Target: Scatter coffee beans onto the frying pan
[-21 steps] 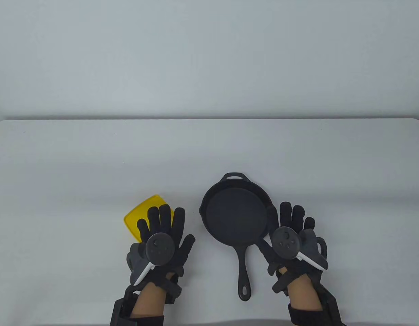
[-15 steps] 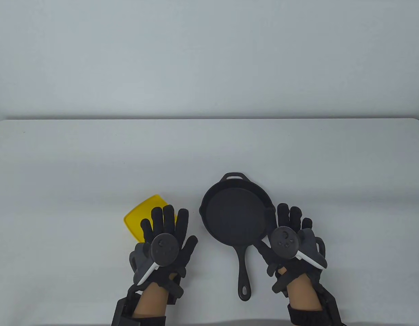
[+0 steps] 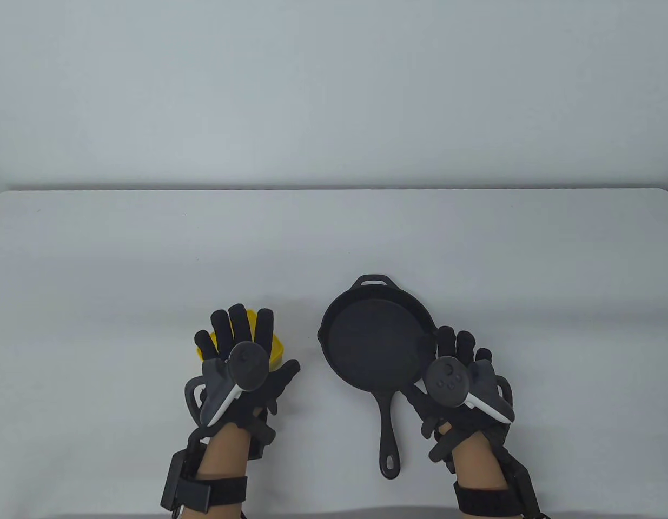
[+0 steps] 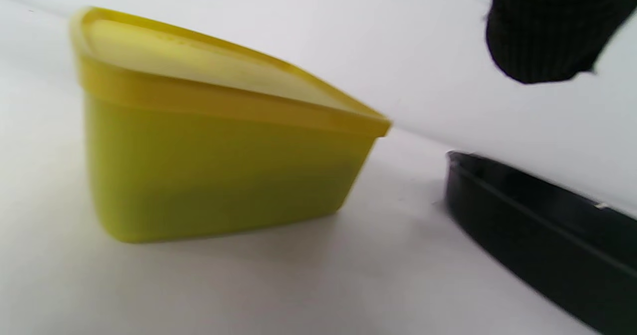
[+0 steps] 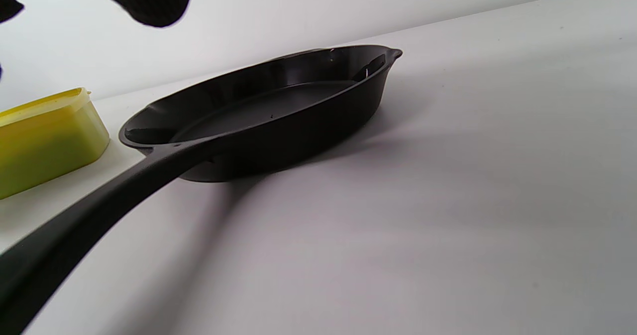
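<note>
A black cast-iron frying pan (image 3: 374, 346) lies on the white table, its handle (image 3: 389, 432) pointing at the near edge; it is empty. It also shows in the right wrist view (image 5: 278, 111). A yellow lidded container (image 3: 278, 350) stands to its left, and the left wrist view (image 4: 224, 151) shows it closed. No coffee beans show. My left hand (image 3: 239, 338) hovers over the container with fingers spread, and one fingertip (image 4: 542, 26) hangs clear of it. My right hand (image 3: 457, 354) is open and empty beside the pan's right rim.
The white table (image 3: 150, 243) reaches far behind and to both sides of the pan and container. A plain white wall stands behind its far edge. The pan's small helper handle (image 3: 372, 281) points away from me.
My left hand has moved left and forward, now covering most of the yellow container. My right hand has drifted slightly left, toward the pan. The pan and container have not moved.
</note>
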`<state>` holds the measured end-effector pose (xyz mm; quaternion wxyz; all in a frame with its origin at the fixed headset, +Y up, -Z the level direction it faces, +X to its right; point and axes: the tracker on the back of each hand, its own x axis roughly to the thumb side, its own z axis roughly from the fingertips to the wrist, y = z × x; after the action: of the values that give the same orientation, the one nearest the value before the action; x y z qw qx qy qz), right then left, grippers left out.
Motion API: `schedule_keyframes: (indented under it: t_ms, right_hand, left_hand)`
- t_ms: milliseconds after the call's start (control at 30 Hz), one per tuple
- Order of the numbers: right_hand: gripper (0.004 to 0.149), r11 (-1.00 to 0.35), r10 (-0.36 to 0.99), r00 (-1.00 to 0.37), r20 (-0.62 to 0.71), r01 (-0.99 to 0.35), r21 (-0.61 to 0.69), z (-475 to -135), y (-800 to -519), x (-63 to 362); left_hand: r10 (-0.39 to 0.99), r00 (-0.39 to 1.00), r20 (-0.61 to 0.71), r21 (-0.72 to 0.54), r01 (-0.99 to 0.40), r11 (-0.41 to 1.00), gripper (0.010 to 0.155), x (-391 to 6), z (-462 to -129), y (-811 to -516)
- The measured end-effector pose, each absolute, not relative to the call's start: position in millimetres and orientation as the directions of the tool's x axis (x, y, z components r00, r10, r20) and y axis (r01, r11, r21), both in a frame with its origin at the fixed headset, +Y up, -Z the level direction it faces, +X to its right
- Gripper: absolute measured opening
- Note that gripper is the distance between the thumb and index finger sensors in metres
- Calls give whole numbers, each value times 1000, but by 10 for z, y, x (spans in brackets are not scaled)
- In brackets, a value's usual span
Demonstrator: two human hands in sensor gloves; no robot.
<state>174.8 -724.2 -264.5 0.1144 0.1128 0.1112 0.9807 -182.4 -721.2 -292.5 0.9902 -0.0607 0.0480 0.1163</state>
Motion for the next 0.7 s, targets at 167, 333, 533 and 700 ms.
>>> schedule_keyframes:
  t_ms: [167, 333, 533, 700]
  right_hand:
    - [85, -950, 259, -950, 173, -219, 221, -2644, -7228, 1843]
    - [86, -940, 268, -949, 165, -220, 260, -2669, -7287, 1794]
    - [86, -932, 282, -943, 177, -226, 283, -2672, -7323, 1722]
    - [95, -959, 249, -937, 247, -202, 199, -2653, -7261, 1677]
  left_hand:
    - [270, 952, -145, -277, -301, 912, 113, -2138, -3133, -7359]
    - [242, 951, -190, -349, -296, 889, 114, -2269, -3176, -7583]
    - [274, 948, -164, -320, -314, 894, 108, -2268, -3156, -7615]
    - [329, 928, -173, -211, -361, 908, 110, -2287, -3076, -7611]
